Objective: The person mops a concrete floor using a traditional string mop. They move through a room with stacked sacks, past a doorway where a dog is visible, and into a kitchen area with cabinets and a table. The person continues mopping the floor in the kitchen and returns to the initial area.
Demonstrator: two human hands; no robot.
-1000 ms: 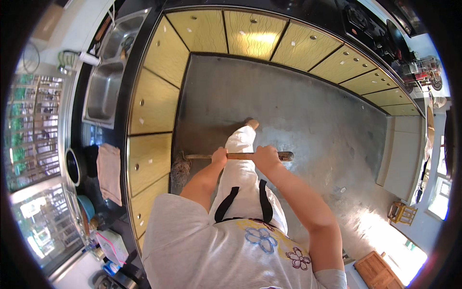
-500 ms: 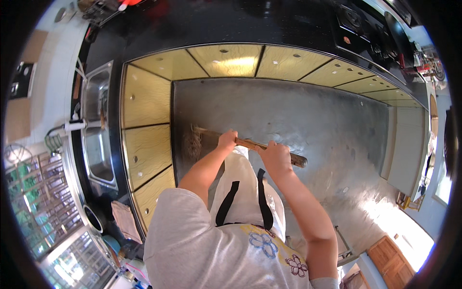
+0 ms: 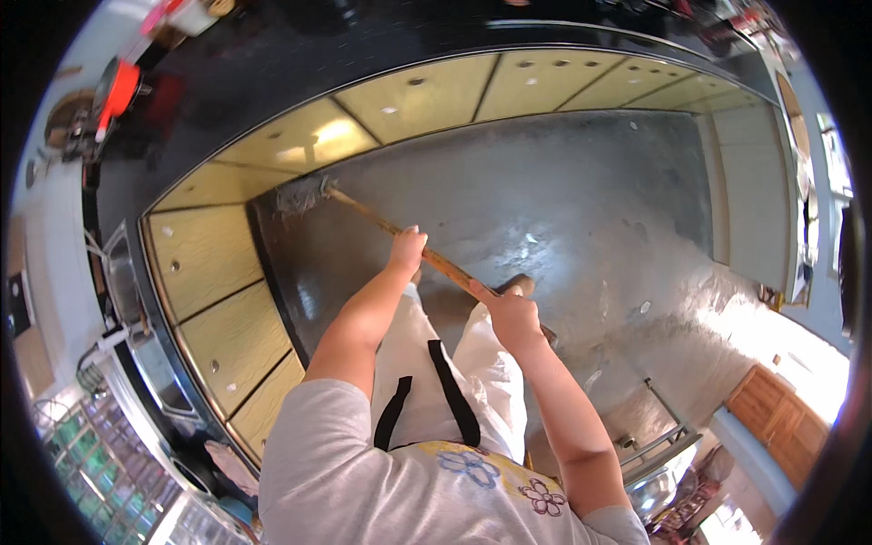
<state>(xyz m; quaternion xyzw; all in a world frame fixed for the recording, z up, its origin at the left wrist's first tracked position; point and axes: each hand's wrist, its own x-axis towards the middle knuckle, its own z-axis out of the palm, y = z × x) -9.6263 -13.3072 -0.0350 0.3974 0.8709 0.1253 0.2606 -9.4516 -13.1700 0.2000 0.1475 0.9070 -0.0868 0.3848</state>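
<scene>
Both my hands hold a mop by its long wooden handle, which slants from far left to near right. My left hand is wrapped round the middle of the shaft. Nearer its end, my right hand grips it with the thumb along the wood. The mop head, a tangle of grey strands, lies on the dark floor in the corner where the yellow cabinets meet. A short end of the handle shows beyond my right hand.
Yellow cabinets line the left and far sides below a black countertop. An orange-red pan sits at the far left. The wet-looking grey floor spreads right toward a pale cabinet. A metal-framed stand is near right.
The mop head has moved farther away into the cabinet corner. Both hands have tilted the handle more steeply, and my view has turned left.
</scene>
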